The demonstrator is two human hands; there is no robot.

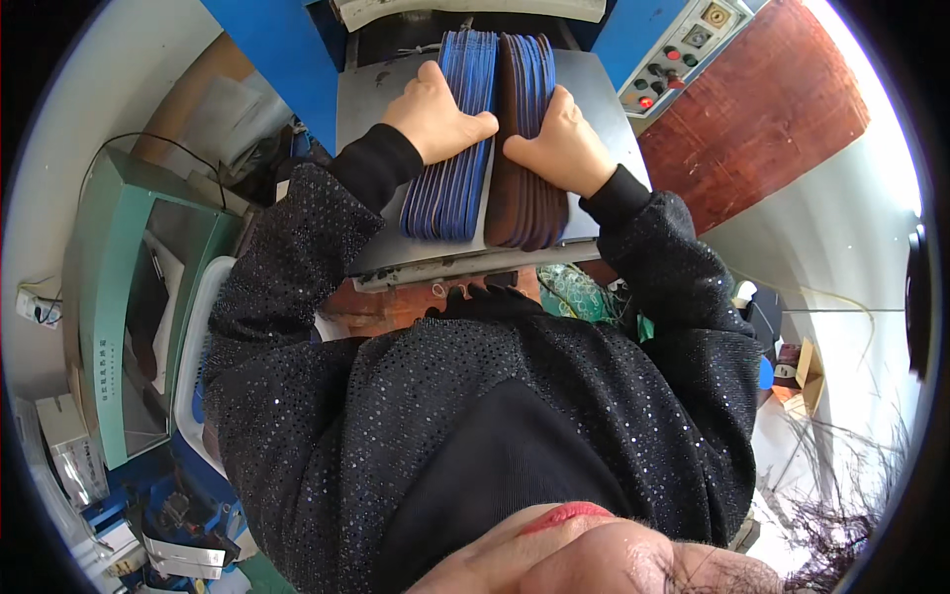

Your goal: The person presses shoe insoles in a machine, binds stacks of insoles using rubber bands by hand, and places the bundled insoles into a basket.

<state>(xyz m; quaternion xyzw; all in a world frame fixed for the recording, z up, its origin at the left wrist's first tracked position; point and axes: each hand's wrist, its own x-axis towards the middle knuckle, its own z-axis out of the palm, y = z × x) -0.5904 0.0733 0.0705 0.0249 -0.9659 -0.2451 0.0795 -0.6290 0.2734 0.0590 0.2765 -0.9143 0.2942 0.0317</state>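
Observation:
Two long stacks of thin, flat, insole-shaped pieces lie side by side on a grey metal plate (371,99). The left stack (445,198) shows blue edges. Brown faces and blue edges show on the right stack (520,203). My left hand (435,117) is closed over the left stack, its thumb toward the gap between the two. Around the outer side of the right stack curls my right hand (566,147), with its thumb pressed on top. Some fingertips of both hands are hidden by the pieces.
Blue machine panels flank the plate, and a control panel (683,54) with buttons and knobs sits at the right. A reddish-brown board (752,114) stands beyond it. To my left are a green cabinet (109,297) with a window and a white bin (188,376).

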